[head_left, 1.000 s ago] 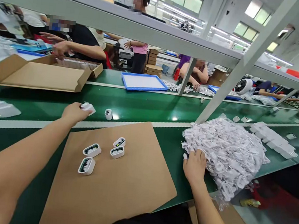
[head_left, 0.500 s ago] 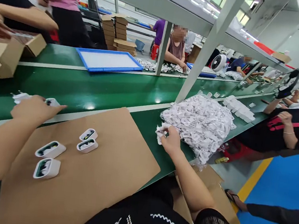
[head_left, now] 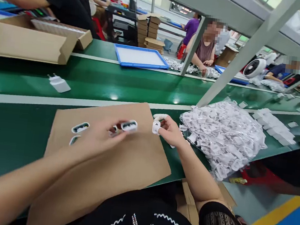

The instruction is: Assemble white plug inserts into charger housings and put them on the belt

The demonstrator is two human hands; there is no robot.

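My left hand [head_left: 102,134], smeared by motion, is closed around an open-ended white charger housing [head_left: 129,125] with dark parts inside. A second white housing [head_left: 113,130] shows between its fingers. To the right, my right hand [head_left: 171,131] pinches a small white plastic cap [head_left: 156,127] with a dark mark on it. More white pieces show around its fingers, partly hidden. Two more white housings, one upper [head_left: 80,127] and one lower [head_left: 74,140], rest on the brown cardboard sheet [head_left: 132,168]; my left hand partly covers the lower one.
A plastic bag of white caps [head_left: 223,131] lies right of my right hand. On the green belt [head_left: 94,81] sits a white plug charger [head_left: 59,83]. Beyond are a blue-rimmed tray [head_left: 142,58], an open carton [head_left: 25,42], a slanted metal post [head_left: 226,60] and co-workers.
My left hand has come from the belt to the cardboard's middle and taken up two housings. The plug charger is left on the belt. My right hand has moved off the bag, and the view has shifted.
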